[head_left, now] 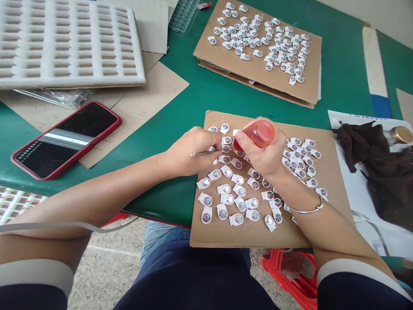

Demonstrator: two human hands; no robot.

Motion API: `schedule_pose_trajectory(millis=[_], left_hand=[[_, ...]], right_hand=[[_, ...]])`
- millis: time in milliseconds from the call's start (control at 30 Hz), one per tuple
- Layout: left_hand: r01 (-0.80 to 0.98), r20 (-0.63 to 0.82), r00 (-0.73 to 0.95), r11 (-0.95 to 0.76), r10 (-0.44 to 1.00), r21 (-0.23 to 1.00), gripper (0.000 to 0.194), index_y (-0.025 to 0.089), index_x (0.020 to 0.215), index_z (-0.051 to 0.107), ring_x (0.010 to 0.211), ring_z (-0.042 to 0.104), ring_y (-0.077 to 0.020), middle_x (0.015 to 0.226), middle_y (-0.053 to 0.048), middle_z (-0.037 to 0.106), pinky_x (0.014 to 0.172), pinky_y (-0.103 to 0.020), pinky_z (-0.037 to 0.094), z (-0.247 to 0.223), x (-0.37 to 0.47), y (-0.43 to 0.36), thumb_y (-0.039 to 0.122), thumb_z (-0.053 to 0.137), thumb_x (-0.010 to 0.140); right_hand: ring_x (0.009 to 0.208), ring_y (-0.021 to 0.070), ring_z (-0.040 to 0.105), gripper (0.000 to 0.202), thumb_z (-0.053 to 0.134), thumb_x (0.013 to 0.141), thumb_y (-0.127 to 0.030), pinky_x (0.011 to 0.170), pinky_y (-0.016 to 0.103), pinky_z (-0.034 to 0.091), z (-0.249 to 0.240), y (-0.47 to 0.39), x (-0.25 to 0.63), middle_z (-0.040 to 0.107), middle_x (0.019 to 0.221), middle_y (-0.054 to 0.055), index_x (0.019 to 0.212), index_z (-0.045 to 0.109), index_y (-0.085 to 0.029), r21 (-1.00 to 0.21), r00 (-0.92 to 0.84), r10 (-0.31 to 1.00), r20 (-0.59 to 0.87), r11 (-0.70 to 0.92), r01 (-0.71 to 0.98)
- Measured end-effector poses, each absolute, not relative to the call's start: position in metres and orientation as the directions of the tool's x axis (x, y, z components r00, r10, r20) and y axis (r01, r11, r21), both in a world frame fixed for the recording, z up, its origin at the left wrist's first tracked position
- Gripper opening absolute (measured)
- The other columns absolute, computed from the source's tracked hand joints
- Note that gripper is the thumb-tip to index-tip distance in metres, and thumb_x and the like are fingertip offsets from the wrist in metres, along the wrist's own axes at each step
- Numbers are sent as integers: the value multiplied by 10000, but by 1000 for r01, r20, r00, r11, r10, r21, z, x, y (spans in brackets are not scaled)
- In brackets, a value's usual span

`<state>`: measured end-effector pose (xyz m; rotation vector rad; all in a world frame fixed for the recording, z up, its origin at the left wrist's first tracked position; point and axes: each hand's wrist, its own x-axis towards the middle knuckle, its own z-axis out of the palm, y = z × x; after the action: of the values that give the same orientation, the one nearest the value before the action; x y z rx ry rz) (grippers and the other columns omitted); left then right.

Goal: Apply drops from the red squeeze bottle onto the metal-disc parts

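My right hand is wrapped round a red squeeze bottle, tipped over the small parts; its nozzle end is hidden by the fingers. Just left of it, my left hand pinches tweezers, whose tips reach in among the parts. Both hands are over a brown cardboard sheet. Spread across the sheet lie many small round silvery discs on white tabs, such as this disc part near the front. Whether the tweezers grip one of them I cannot tell.
Similar parts cover a stack of cardboard at the back. A phone in a red case lies left, below a white foam tray. Dark cloth and a gold-capped jar sit right. A red stool stands under the green table.
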<state>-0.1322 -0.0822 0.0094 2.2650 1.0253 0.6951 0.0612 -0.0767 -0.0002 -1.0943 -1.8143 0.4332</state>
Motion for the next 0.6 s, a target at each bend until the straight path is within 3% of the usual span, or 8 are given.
schedule_pose_trajectory(millis=[600], left_hand=[[474, 259, 579, -578, 773, 665, 73, 156, 679, 599, 505, 523, -69, 597, 38, 614, 482, -181, 346, 5, -133, -81, 92, 569, 695]], right_hand=[[651, 161, 574, 154, 678, 738, -347, 631, 373, 501, -1, -78, 61, 602, 707, 3, 751, 569, -240, -668, -154, 804, 575, 569, 480]])
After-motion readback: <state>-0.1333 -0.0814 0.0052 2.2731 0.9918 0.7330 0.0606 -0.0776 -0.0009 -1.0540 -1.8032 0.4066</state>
